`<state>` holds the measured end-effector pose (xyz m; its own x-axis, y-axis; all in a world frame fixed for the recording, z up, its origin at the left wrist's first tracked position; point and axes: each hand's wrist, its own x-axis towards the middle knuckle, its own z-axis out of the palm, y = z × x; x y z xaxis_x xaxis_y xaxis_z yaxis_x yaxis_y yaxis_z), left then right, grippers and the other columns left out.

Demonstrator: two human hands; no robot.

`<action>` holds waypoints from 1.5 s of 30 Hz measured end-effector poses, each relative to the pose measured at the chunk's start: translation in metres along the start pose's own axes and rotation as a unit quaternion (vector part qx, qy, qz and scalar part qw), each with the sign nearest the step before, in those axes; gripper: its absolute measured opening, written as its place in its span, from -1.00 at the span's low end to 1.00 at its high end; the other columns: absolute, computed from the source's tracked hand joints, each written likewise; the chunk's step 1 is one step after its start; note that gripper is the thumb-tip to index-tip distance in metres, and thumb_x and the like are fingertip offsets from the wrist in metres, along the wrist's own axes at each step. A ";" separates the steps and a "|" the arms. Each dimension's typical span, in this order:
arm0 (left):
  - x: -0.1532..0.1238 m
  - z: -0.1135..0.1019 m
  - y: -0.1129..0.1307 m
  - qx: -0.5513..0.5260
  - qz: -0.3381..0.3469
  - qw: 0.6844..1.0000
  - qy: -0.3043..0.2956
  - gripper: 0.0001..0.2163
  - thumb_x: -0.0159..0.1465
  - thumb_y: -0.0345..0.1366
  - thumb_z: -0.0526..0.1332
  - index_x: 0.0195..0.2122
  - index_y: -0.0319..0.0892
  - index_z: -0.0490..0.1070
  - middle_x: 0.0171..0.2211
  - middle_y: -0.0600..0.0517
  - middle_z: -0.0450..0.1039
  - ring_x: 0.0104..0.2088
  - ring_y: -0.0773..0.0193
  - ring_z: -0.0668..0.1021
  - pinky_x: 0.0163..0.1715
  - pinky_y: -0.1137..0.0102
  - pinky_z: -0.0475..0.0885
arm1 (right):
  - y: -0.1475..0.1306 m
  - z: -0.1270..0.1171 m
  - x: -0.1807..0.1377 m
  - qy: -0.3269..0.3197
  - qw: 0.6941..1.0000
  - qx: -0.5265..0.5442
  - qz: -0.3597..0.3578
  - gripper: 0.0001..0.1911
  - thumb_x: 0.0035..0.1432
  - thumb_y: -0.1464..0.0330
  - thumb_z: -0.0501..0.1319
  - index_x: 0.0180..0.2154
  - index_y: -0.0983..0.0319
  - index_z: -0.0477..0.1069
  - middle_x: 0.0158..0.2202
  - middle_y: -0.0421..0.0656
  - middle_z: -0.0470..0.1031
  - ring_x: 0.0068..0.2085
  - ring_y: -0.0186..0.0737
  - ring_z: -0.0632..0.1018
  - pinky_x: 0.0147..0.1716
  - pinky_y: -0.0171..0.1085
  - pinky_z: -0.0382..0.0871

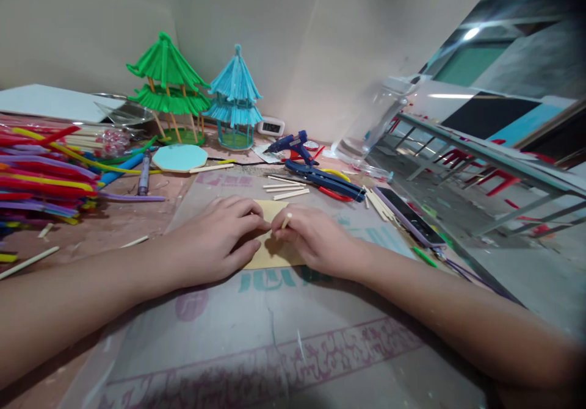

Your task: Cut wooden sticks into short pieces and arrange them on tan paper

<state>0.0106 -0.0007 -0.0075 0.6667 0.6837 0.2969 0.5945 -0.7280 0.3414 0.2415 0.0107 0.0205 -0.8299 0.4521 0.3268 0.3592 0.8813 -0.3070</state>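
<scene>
A yellow card [274,261] lies on the printed plastic sheet [229,329] in front of me. My left hand [220,238] rests over the card's left side, its fingers stretched out and the thumb apart from them, holding nothing. Over the right part of the card, my right hand [320,241] is closed in a pinch on a thin wooden stick [287,219], whose pale end pokes up between the fingers. The stick's lower end is hidden by the hand. Both hands' fingertips nearly meet. Just beyond them lie several loose wooden sticks [286,188].
Green [169,101] and blue [235,104] model pavilions stand at the back. A blue glue gun [293,145], cutters [325,180], a phone [407,213] and a clear jug [373,119] are to the right. Colourful pipe cleaners [46,177] and a light-blue octagon [179,157] are left.
</scene>
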 end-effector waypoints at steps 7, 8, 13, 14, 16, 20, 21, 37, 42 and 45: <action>0.000 0.001 0.000 0.001 0.002 1.000 0.007 -0.75 0.46 -0.21 0.04 -0.10 -0.14 0.50 -0.03 -0.09 0.43 0.02 0.02 0.47 0.06 0.09 0.37 | -0.002 0.003 0.001 0.005 1.000 0.014 -0.025 -0.83 0.32 0.55 0.04 -0.28 0.21 0.31 -0.33 -0.08 0.52 -0.30 -0.17 0.51 -0.27 -0.25 0.40; 0.000 0.001 0.000 0.001 0.003 1.000 0.006 -0.74 0.46 -0.21 0.04 -0.12 -0.15 0.50 -0.04 -0.09 0.44 0.01 0.02 0.47 0.05 0.09 0.37 | -0.003 0.003 0.001 0.009 1.000 0.003 -0.017 -0.83 0.32 0.54 0.04 -0.29 0.21 0.31 -0.34 -0.07 0.52 -0.30 -0.16 0.50 -0.28 -0.24 0.40; 0.000 0.000 -0.001 0.004 0.004 1.000 0.003 -0.72 0.46 -0.19 0.03 -0.06 -0.15 0.50 -0.02 -0.11 0.43 0.04 0.00 0.46 0.05 0.08 0.37 | -0.009 0.001 0.001 -0.019 0.997 0.067 -0.030 -0.83 0.37 0.51 0.04 -0.27 0.19 0.30 -0.30 -0.09 0.54 -0.27 -0.18 0.53 -0.23 -0.25 0.42; 0.001 0.000 -0.001 0.007 0.001 1.000 0.004 -0.72 0.47 -0.18 0.03 -0.10 -0.15 0.50 -0.01 -0.11 0.43 0.04 0.00 0.46 0.06 0.08 0.37 | -0.009 0.000 0.001 -0.026 0.998 0.061 -0.020 -0.83 0.37 0.51 0.03 -0.28 0.19 0.29 -0.31 -0.07 0.55 -0.27 -0.16 0.53 -0.22 -0.23 0.42; 0.001 0.000 -0.002 0.012 -0.004 1.000 0.003 -0.72 0.47 -0.17 0.02 -0.17 -0.14 0.49 -0.01 -0.11 0.42 0.04 0.00 0.45 0.07 0.07 0.37 | -0.008 -0.001 0.000 -0.030 0.999 0.037 -0.003 -0.84 0.36 0.50 0.03 -0.28 0.20 0.28 -0.31 -0.05 0.54 -0.27 -0.12 0.53 -0.22 -0.20 0.43; 0.001 -0.001 -0.002 0.009 -0.011 1.000 -0.002 -0.74 0.46 -0.18 0.04 -0.13 -0.13 0.49 0.00 -0.10 0.41 0.05 0.00 0.44 0.08 0.05 0.36 | -0.004 0.000 0.000 0.012 0.997 0.071 0.007 -0.84 0.41 0.47 0.02 -0.26 0.19 0.29 -0.31 -0.10 0.52 -0.31 -0.19 0.51 -0.24 -0.24 0.41; 0.001 -0.001 -0.001 0.007 -0.012 1.000 -0.001 -0.75 0.46 -0.19 0.04 -0.12 -0.13 0.49 -0.01 -0.10 0.41 0.05 0.01 0.45 0.08 0.06 0.36 | -0.004 0.000 0.000 0.027 0.996 0.082 0.011 -0.84 0.42 0.45 0.02 -0.25 0.18 0.30 -0.31 -0.12 0.51 -0.32 -0.21 0.50 -0.25 -0.26 0.40; 0.000 -0.002 0.001 0.005 -0.010 1.000 -0.009 -0.73 0.45 -0.15 0.07 -0.05 -0.10 0.52 0.01 -0.09 0.43 0.05 0.00 0.47 0.10 0.06 0.36 | 0.006 0.001 -0.001 -0.014 1.000 -0.002 0.008 -0.85 0.34 0.52 0.03 -0.24 0.22 0.33 -0.30 -0.07 0.52 -0.27 -0.16 0.51 -0.23 -0.23 0.40; 0.000 -0.002 0.002 0.007 -0.009 1.000 -0.005 -0.72 0.44 -0.16 0.08 0.00 -0.10 0.51 0.01 -0.09 0.43 0.05 -0.02 0.47 0.09 0.05 0.36 | 0.007 0.000 -0.001 -0.005 0.999 -0.040 -0.004 -0.85 0.29 0.55 0.06 -0.24 0.24 0.35 -0.33 -0.05 0.50 -0.29 -0.13 0.49 -0.27 -0.22 0.38; 0.000 -0.002 0.001 0.005 -0.008 1.000 -0.008 -0.72 0.45 -0.15 0.07 0.00 -0.10 0.51 0.01 -0.09 0.43 0.06 -0.01 0.46 0.10 0.05 0.37 | 0.005 0.000 -0.002 -0.007 1.000 -0.016 -0.019 -0.84 0.30 0.55 0.06 -0.24 0.22 0.34 -0.32 -0.08 0.50 -0.28 -0.16 0.49 -0.26 -0.24 0.38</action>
<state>0.0109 -0.0013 -0.0055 0.6650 0.6937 0.2767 0.6091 -0.7181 0.3366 0.2447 0.0146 0.0180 -0.8494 0.4162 0.3245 0.3401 0.9019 -0.2665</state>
